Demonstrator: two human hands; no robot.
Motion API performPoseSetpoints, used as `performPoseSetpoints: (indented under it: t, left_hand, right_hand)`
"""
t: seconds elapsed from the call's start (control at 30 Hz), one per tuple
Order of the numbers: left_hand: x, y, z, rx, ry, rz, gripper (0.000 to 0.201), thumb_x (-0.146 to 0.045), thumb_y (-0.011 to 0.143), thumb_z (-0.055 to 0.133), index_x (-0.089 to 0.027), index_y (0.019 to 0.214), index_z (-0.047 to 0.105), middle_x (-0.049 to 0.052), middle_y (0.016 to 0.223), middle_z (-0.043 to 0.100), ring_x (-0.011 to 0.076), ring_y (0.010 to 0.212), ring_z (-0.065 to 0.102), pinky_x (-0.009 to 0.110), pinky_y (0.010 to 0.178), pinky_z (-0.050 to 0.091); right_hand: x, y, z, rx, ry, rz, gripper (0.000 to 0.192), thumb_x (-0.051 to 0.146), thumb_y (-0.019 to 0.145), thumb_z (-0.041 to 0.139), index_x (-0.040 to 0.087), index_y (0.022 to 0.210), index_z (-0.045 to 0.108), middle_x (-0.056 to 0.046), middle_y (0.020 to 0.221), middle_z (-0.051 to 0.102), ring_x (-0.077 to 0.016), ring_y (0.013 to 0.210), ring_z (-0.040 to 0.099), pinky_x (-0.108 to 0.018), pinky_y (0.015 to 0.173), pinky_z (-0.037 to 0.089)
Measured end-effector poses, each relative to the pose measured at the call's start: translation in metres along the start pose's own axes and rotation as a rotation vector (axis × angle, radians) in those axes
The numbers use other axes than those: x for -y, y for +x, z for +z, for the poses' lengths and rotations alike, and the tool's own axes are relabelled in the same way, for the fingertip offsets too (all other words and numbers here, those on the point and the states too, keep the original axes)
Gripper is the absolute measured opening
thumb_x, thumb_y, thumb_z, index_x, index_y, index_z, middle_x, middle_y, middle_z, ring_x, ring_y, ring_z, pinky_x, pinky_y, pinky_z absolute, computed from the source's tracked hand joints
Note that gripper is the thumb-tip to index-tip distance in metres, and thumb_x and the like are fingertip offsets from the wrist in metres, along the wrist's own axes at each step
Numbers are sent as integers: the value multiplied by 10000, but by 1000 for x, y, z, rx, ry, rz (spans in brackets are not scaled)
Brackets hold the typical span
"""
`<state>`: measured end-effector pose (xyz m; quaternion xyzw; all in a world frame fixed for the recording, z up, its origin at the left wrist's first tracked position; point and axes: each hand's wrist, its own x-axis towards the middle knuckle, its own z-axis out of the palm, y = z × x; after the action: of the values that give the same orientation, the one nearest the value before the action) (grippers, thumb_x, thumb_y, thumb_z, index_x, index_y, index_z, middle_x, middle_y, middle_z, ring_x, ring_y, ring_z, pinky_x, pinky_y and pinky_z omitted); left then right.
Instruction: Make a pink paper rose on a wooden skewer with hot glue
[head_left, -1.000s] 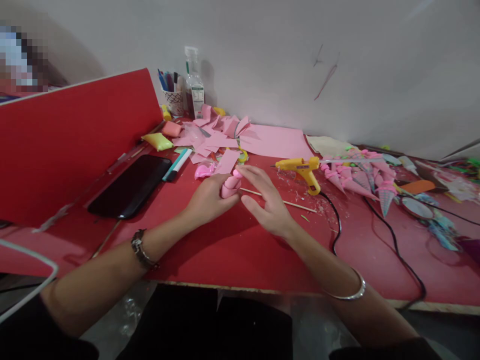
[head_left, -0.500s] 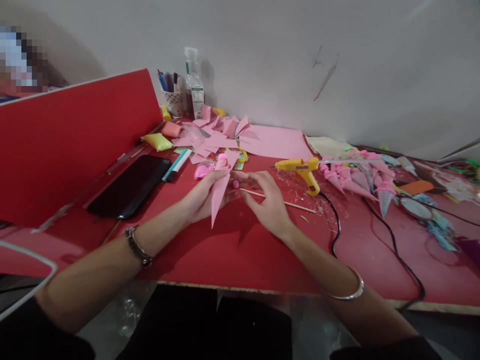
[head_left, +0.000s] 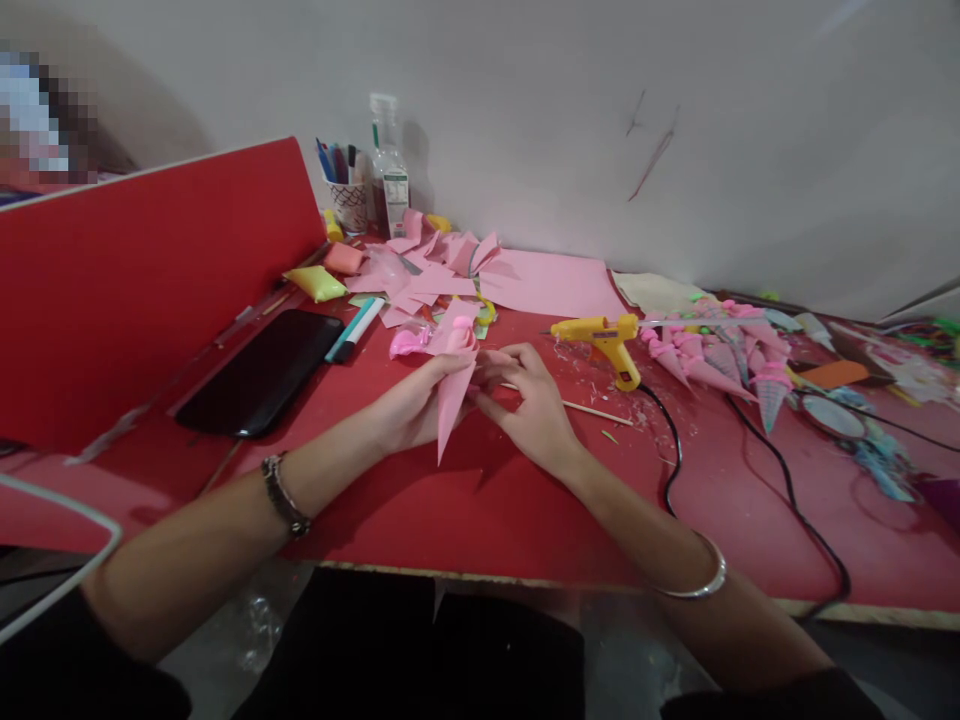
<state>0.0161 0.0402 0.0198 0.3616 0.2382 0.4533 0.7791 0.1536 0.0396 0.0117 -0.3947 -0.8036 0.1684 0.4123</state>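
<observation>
My left hand (head_left: 409, 405) holds a pink paper cone (head_left: 451, 405), its thumb on the near side and its tip pointing down. Soft pink clay (head_left: 463, 332) sits in the cone's upper opening. Just right of the cone, my right hand (head_left: 531, 408) has its fingers drawn together against the left fingertips. Whatever lies between those fingertips is hidden. A thin wooden stick (head_left: 596, 411) lies on the table, partly behind the right hand. Beyond the left hand rests a lump of bright pink clay (head_left: 409, 342) in clear wrapping.
A yellow glue gun (head_left: 611, 345) with a black cord lies to the right, near several finished cones (head_left: 720, 360). To the left are a black phone (head_left: 259, 375), markers (head_left: 361, 330) and an upright red board (head_left: 150, 300). Pink paper scraps (head_left: 427, 275) and a glass bottle (head_left: 392, 185) stand behind.
The cone and my left hand have shifted slightly right, closer to my right hand. My right fingers have closed in, and the small pink round thing seen between the hands is now covered.
</observation>
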Motion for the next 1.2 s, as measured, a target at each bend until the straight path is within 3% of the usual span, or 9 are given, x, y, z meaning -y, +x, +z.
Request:
performPoseSetpoints:
  t: [0.13, 0.23, 0.33, 0.43, 0.53, 0.67, 0.87, 1.2]
  left_hand:
    - [0, 0, -1, 20, 14, 10, 175, -235, 666, 500, -135, 761, 608, 63, 828, 636, 182, 863, 555, 290, 770, 425]
    - [2, 1, -2, -64, 93, 24, 166, -189, 645, 506, -144, 781, 589, 41, 792, 626, 153, 780, 562, 283, 742, 434]
    - [3, 1, -3, -184, 300, 22, 94, -157, 628, 542, -139, 720, 552, -9, 632, 565, 83, 560, 508, 229, 594, 416]
    - [4, 0, -3, -222, 481, 50, 95, -191, 645, 557, -155, 638, 469, -68, 496, 431, 31, 404, 335, 193, 426, 287]
    - [5, -1, -3, -192, 561, 142, 152, -223, 648, 565, -170, 623, 425, -88, 479, 363, 26, 401, 271, 190, 403, 228]
    - [4, -2, -1, -213, 607, 229, 148, -260, 649, 574, -171, 662, 456, -81, 504, 380, 36, 438, 306, 189, 431, 266]
    - [2, -2, 3, -236, 647, 222, 190, -292, 641, 596, -148, 731, 511, -29, 656, 502, 66, 573, 429, 196, 532, 351]
    - [2, -3, 3, -256, 737, 273, 176, -296, 670, 565, -147, 743, 507, -39, 608, 478, 70, 544, 411, 199, 507, 340]
  right_hand:
    - [-1, 1, -1, -76, 31, 29, 32, 169, 725, 577, 200, 716, 570, -13, 821, 472, -125, 783, 510, -295, 734, 468]
    - [-2, 3, -3, -193, 131, 107, 33, 186, 756, 540, 197, 727, 553, -4, 790, 497, -108, 751, 520, -262, 696, 464]
    - [-2, 4, -4, -266, 231, 179, 37, 185, 765, 524, 189, 729, 530, 9, 739, 533, -92, 708, 527, -236, 668, 454]
    - [-1, 3, -3, -258, 304, 217, 28, 192, 756, 533, 191, 733, 517, 20, 716, 548, -84, 681, 535, -225, 657, 457]
    - [0, 2, -1, -245, 363, 229, 32, 189, 745, 541, 199, 767, 520, 21, 729, 556, -83, 693, 545, -224, 666, 468]
    - [0, 1, 0, -187, 429, 216, 84, 187, 729, 555, 203, 812, 553, 3, 788, 587, -97, 751, 569, -245, 710, 485]
    - [0, -1, 0, -120, 393, 107, 144, 114, 710, 540, 203, 811, 593, -8, 840, 596, -100, 789, 578, -247, 746, 492]
    - [5, -1, -4, -128, 229, 35, 138, 107, 709, 534, 212, 776, 591, -1, 819, 520, -93, 730, 546, -242, 672, 507]
